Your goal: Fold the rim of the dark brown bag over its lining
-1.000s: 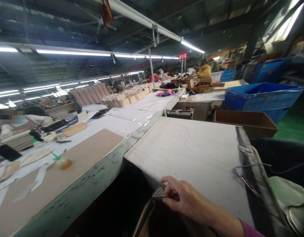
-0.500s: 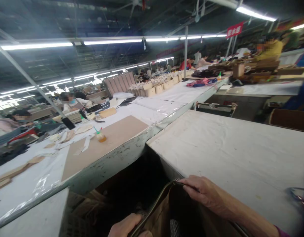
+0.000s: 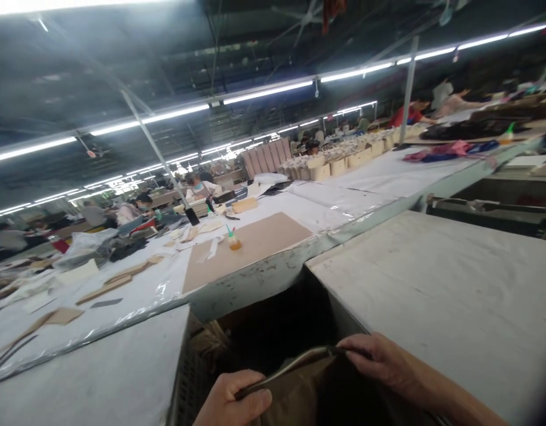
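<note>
A brown bag (image 3: 294,395), its open top edge toward me, hangs between my hands low in the view. My left hand (image 3: 235,397) pinches that edge between thumb and fingers on the left. Farther along the same edge, my right hand (image 3: 379,358) grips it with fingers closed. The bag's dark inside shows between them, while its lower part runs out of the frame.
A white table (image 3: 445,284) stands to my right, another white surface (image 3: 90,373) to my left. Across the long bench lies a tan board (image 3: 264,242) with a glue bottle (image 3: 234,241) on it. Beige pieces (image 3: 335,168) stand in rows behind; several people work farther off.
My view has swung left, so the bench has slid right in the picture. My left hand has come higher along the bag's edge, its thumb now showing on top.
</note>
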The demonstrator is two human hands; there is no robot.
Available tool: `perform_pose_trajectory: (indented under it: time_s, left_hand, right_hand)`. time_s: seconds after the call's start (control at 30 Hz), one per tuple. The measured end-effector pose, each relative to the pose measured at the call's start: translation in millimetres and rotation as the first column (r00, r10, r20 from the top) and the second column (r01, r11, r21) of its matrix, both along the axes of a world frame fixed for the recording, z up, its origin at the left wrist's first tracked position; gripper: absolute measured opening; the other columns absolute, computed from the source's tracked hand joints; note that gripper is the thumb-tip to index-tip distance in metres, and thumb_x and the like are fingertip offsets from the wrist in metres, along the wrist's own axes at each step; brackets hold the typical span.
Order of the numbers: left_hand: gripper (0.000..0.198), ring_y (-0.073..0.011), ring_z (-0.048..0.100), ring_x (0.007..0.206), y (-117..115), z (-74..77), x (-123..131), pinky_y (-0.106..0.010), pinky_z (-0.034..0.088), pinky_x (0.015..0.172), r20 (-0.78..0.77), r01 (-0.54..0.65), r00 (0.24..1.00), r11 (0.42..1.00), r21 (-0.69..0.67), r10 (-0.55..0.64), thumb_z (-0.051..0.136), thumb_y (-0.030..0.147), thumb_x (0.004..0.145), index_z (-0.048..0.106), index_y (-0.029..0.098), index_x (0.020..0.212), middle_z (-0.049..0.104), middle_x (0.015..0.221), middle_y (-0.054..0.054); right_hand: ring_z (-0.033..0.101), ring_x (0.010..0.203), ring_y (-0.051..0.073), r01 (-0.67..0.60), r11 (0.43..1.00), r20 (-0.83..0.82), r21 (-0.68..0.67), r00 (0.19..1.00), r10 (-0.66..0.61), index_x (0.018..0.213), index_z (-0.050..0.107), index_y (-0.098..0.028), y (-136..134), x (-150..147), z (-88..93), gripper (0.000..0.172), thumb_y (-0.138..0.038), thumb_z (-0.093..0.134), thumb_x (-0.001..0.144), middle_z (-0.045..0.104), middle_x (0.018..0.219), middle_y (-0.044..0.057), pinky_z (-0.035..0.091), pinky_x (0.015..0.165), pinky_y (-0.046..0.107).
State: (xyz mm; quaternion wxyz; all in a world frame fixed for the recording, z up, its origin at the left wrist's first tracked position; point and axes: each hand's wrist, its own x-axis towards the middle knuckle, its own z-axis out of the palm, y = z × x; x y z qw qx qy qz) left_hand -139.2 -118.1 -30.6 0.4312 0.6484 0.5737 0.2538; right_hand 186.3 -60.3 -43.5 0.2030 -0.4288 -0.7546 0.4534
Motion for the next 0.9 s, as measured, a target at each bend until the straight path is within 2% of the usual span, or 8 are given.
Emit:
perform_pose_trajectory:
  time_s: [0.13, 0.3, 0.5, 0.6, 0.67, 0.77, 0.83, 0.9]
  left_hand:
    - [0.048, -0.0125, 0.047, 0.063, 5, -22.9, -12, -0.022, 0.041, 0.059, 0.053, 0.064, 0.997, 0.996, -0.069, -0.060, 0.054, 0.057, 0.084, 0.071, 0.013, 0.081, 0.058, 0.066, 0.000]
    - [0.047, -0.0139, 0.047, 0.072, 4, -41.6, -27, -0.023, 0.039, 0.066, -0.091, 0.015, 0.996, 1.000, -0.015, -0.017, 0.045, 0.055, 0.090, 0.068, 0.015, 0.081, 0.058, 0.072, 0.000]
    - [0.049, -0.0100, 0.039, 0.066, 0, -57.2, -35, -0.023, 0.030, 0.062, -0.197, -0.015, 0.980, 1.000, -0.017, 0.012, 0.034, 0.055, 0.095, 0.049, 0.016, 0.070, 0.040, 0.067, 0.003]
    - [0.049, -0.0102, 0.043, 0.064, -1, -65.1, -40, -0.024, 0.032, 0.062, -0.283, -0.017, 0.959, 1.000, -0.002, 0.016, 0.029, 0.054, 0.096, 0.046, 0.017, 0.069, 0.044, 0.065, 0.003]
    - [0.050, -0.0120, 0.052, 0.066, 0, -63.5, -43, -0.024, 0.035, 0.064, -0.394, 0.019, 0.919, 1.000, 0.004, -0.016, 0.027, 0.052, 0.097, 0.052, 0.018, 0.070, 0.054, 0.067, 0.000]
    - [0.042, -0.0203, 0.065, 0.087, 5, -47.0, -39, -0.028, 0.041, 0.076, -0.585, 0.080, 0.808, 0.997, -0.003, -0.067, 0.034, 0.046, 0.097, 0.067, 0.022, 0.088, 0.070, 0.089, -0.004]
    - [0.033, -0.0264, 0.064, 0.103, 11, -31.3, -28, -0.034, 0.043, 0.086, -0.642, 0.081, 0.762, 0.996, -0.032, -0.083, 0.041, 0.042, 0.095, 0.068, 0.026, 0.108, 0.071, 0.106, -0.005]
    - [0.031, -0.0282, 0.064, 0.106, 17, -18.4, -14, -0.036, 0.044, 0.087, -0.641, 0.071, 0.762, 0.995, -0.068, -0.098, 0.046, 0.037, 0.094, 0.066, 0.027, 0.115, 0.069, 0.111, -0.005]
  right_hand:
    - [0.058, 0.078, 0.017, -0.070, 0.994, -0.035, -0.079, 0.997, 0.067, 0.099, 0.070, -0.014, 17, -17, -9.4, 0.035, -0.039, 0.046, 0.094, 0.067, 0.087, 0.004, 0.044, 0.068, 0.025]
    - [0.059, 0.078, 0.018, -0.133, 0.984, -0.033, -0.118, 0.991, 0.130, 0.098, 0.070, -0.014, 39, -34, -20.6, 0.034, -0.038, 0.047, 0.094, 0.067, 0.086, 0.004, 0.045, 0.069, 0.025]
    - [0.060, 0.081, 0.018, -0.180, 0.975, -0.002, -0.134, 0.983, 0.181, 0.097, 0.070, -0.014, 52, -50, -24.5, 0.034, -0.037, 0.046, 0.094, 0.067, 0.087, 0.004, 0.045, 0.070, 0.025]
    - [0.058, 0.078, 0.017, -0.172, 0.978, 0.037, -0.117, 0.984, 0.177, 0.094, 0.070, -0.014, 50, -54, -21.9, 0.032, -0.035, 0.046, 0.094, 0.066, 0.082, 0.003, 0.043, 0.067, 0.024]
    - [0.058, 0.077, 0.016, -0.170, 0.982, 0.063, -0.081, 0.982, 0.176, 0.093, 0.070, -0.015, 47, -56, -20.3, 0.030, -0.032, 0.046, 0.094, 0.065, 0.082, 0.002, 0.042, 0.067, 0.024]
    - [0.060, 0.080, 0.016, -0.162, 0.987, 0.092, -0.014, 0.982, 0.163, 0.092, 0.070, -0.018, 42, -60, -19.6, 0.028, -0.029, 0.045, 0.094, 0.066, 0.085, 0.001, 0.041, 0.071, 0.024]
    - [0.060, 0.081, 0.015, -0.151, 0.988, 0.106, 0.024, 0.983, 0.147, 0.090, 0.069, -0.018, 39, -62, -19.9, 0.026, -0.027, 0.045, 0.094, 0.066, 0.086, 0.000, 0.039, 0.072, 0.024]
    - [0.060, 0.081, 0.014, -0.146, 0.988, 0.117, 0.045, 0.983, 0.139, 0.089, 0.068, -0.019, 37, -64, -20.2, 0.025, -0.026, 0.044, 0.094, 0.066, 0.086, 0.000, 0.039, 0.072, 0.024]
